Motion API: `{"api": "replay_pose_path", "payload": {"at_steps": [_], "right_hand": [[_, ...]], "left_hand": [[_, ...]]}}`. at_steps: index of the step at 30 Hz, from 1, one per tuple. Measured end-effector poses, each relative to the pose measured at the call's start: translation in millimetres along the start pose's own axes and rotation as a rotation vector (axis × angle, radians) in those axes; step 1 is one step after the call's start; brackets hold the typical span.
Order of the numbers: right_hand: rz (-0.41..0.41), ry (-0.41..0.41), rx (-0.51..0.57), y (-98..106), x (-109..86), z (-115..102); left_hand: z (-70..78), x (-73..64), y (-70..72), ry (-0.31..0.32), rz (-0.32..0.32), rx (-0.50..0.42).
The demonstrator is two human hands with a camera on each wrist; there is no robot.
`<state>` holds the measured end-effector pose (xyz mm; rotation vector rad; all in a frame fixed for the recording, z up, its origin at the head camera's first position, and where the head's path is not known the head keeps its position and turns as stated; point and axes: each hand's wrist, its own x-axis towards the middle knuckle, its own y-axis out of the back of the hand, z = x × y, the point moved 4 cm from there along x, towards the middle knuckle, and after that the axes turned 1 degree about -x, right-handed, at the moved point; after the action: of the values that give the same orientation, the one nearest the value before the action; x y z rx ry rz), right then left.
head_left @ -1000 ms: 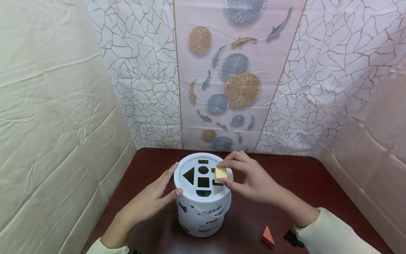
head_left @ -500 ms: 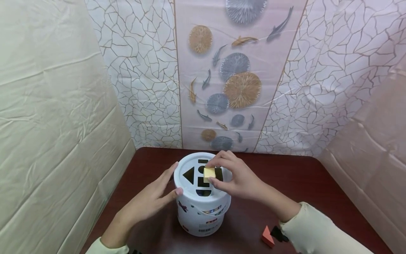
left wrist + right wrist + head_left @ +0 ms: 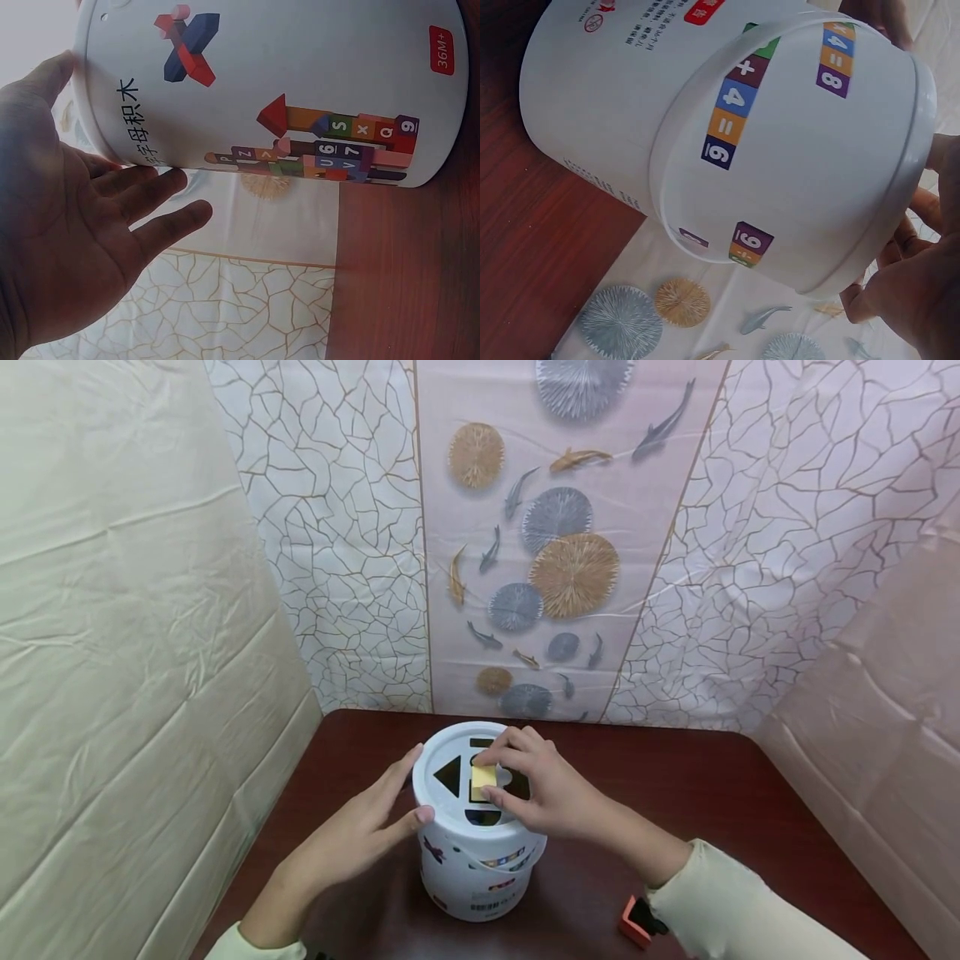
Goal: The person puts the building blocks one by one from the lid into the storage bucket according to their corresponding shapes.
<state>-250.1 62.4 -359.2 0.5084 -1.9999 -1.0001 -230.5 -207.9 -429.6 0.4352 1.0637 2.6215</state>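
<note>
A white shape-sorter bucket [image 3: 465,881] stands upright, its lid [image 3: 444,750] cut with variously shaped holes. My left hand [image 3: 360,831] rests with extended fingers and thumb against the left of the lid's rim; the left wrist view shows the fingers [image 3: 154,199] spread beside the bucket wall. Over the middle of the lid, my right hand [image 3: 551,789] pinches a yellow block [image 3: 483,779] between thumb and fingers. The block sits at the square hole, partly covering it; how far it is in, I cannot tell. In the right wrist view, the bucket's rim [image 3: 911,180] hides the block.
A red triangular block [image 3: 632,928] lies on the dark red table [image 3: 660,760] at front right, partly behind a black piece [image 3: 647,917] at the right sleeve. The bucket's handle [image 3: 664,150] hangs down its side. Patterned cloth walls [image 3: 352,568] surround the table.
My right hand has carried the yellow block leftward, from the lid's right side to the square hole. The left hand stays at the rim. The right sleeve now partly covers the red block.
</note>
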Motion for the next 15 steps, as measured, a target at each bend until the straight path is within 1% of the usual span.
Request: {"api": "replay_pose_path", "payload": {"at_steps": [6,15], "right_hand": [[-0.012,-0.021,0.007,-2.6,-1.3,0.6],[0.017,-0.026,-0.015,2.3,-5.4,2.2]], "left_hand": [[0.9,-0.5,0.8,0.007,0.003,0.000],[2.6,-2.1,0.2,-0.003,0.013,0.008]]}}
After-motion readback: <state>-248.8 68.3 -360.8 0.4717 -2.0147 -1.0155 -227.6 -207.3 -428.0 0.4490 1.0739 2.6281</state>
